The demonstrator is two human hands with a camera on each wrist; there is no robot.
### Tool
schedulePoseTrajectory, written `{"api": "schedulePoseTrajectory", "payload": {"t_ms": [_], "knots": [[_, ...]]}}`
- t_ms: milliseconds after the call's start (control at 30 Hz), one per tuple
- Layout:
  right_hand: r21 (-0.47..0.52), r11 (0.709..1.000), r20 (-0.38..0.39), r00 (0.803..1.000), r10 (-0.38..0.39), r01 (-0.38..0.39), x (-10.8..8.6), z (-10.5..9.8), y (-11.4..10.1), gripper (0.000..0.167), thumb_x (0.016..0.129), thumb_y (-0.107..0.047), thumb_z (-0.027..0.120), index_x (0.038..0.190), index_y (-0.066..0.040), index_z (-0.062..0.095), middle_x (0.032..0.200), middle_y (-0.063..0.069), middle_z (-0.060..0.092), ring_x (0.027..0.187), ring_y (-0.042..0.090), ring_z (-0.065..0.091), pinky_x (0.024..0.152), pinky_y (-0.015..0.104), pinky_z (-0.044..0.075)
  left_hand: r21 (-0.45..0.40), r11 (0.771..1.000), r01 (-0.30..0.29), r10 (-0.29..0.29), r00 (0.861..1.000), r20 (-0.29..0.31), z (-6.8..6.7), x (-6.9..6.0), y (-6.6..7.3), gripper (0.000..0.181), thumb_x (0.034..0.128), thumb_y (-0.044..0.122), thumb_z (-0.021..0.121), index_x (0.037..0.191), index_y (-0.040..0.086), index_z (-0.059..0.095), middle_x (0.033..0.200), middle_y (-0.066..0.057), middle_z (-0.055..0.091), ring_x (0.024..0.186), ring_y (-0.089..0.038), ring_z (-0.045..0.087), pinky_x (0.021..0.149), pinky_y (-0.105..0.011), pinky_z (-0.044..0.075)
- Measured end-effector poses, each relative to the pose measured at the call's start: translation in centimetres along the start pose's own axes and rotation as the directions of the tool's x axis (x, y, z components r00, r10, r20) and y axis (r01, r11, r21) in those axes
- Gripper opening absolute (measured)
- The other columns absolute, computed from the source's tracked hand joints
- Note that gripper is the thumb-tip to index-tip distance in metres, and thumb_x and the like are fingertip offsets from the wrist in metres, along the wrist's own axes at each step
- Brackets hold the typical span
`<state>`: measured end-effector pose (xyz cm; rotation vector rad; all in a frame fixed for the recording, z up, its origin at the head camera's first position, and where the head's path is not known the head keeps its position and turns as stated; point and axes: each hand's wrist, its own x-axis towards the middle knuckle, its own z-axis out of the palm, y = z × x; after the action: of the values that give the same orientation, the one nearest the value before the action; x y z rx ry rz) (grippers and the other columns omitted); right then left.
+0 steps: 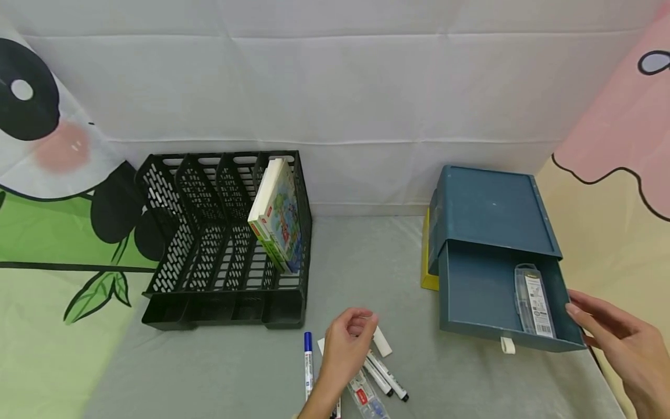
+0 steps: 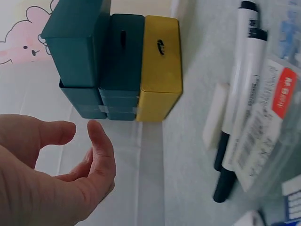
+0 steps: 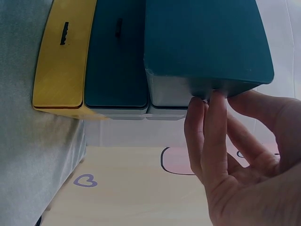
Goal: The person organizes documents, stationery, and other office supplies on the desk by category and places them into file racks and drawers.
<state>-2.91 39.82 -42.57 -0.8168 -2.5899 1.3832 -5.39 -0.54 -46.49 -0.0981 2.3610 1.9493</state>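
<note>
My left hand hovers over several white markers with black caps, its fingers loosely bent and nothing between thumb and fingertips in the left wrist view. Close by lie a white block, a blue-capped marker and a clear package with a red label. At the right, my right hand pinches the side edge of a pulled-out blue drawer, near its front corner. Inside the drawer is a clear plastic case with a white barcode label.
The drawer belongs to a blue cabinet, with a yellow drawer unit along its left side. A black divided file rack stands at the left, holding thin books in its rightmost slot. White cloth hangs behind.
</note>
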Motion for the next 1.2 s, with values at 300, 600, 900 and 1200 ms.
{"api": "schedulePoseTrajectory", "payload": {"t_ms": [300, 600, 900, 1200], "knots": [[-0.021, 1.0, 0.002, 1.0, -0.01, 0.01, 0.1, 0.1, -0.2, 0.062, 0.102, -0.041, 0.063, 0.151, -0.006, 0.051, 0.106, -0.03, 0.049, 0.079, -0.006, 0.056, 0.065, 0.012, 0.05, 0.07, 0.996, 0.051, -0.044, 0.995, -0.09, -0.9, -1.4, -2.9, 0.021, 0.0919, 0.015, 0.076, 0.104, -0.002, 0.071, 0.082, -0.001, 0.068, 0.072, -0.009, 0.064, 0.067, -0.022, 0.053], [-0.067, 0.998, -0.006, 1.0, -0.009, 0.009, 0.0, 0.2, -0.4, 0.066, 0.102, -0.044, 0.063, 0.151, -0.003, 0.049, 0.121, -0.02, 0.054, 0.08, -0.004, 0.053, 0.066, 0.011, 0.049, 0.146, 0.979, 0.141, -0.134, 0.989, -0.06, -2.3, -2.6, -5.4, 0.03, 0.0924, 0.016, 0.074, 0.11, -0.007, 0.067, 0.085, -0.003, 0.067, 0.076, -0.013, 0.064, 0.064, -0.024, 0.055], [-0.072, 0.997, -0.005, 1.0, -0.003, 0.002, -0.1, 0.1, -0.6, 0.067, 0.101, -0.046, 0.063, 0.152, -0.004, 0.049, 0.131, -0.009, 0.057, 0.081, -0.004, 0.053, 0.066, 0.011, 0.049, 0.158, 0.95, 0.271, -0.274, 0.962, -0.002, -2.8, -3.9, -6.7, 0.036, 0.0939, 0.013, 0.073, 0.115, -0.014, 0.062, 0.085, -0.004, 0.061, 0.07, -0.014, 0.065, 0.061, -0.027, 0.056], [-0.067, 0.997, -0.017, 1.0, 0.024, -0.025, -0.2, 0.0, -0.6, 0.068, 0.1, -0.047, 0.063, 0.152, -0.006, 0.049, 0.128, -0.013, 0.056, 0.078, -0.005, 0.053, 0.066, 0.01, 0.049, 0.287, 0.936, 0.204, -0.213, 0.977, -0.001, -2.4, -4.5, -7.7, 0.038, 0.0864, 0.009, 0.08, 0.11, -0.015, 0.063, 0.08, -0.001, 0.056, 0.069, -0.012, 0.058, 0.061, -0.026, 0.049]]}}
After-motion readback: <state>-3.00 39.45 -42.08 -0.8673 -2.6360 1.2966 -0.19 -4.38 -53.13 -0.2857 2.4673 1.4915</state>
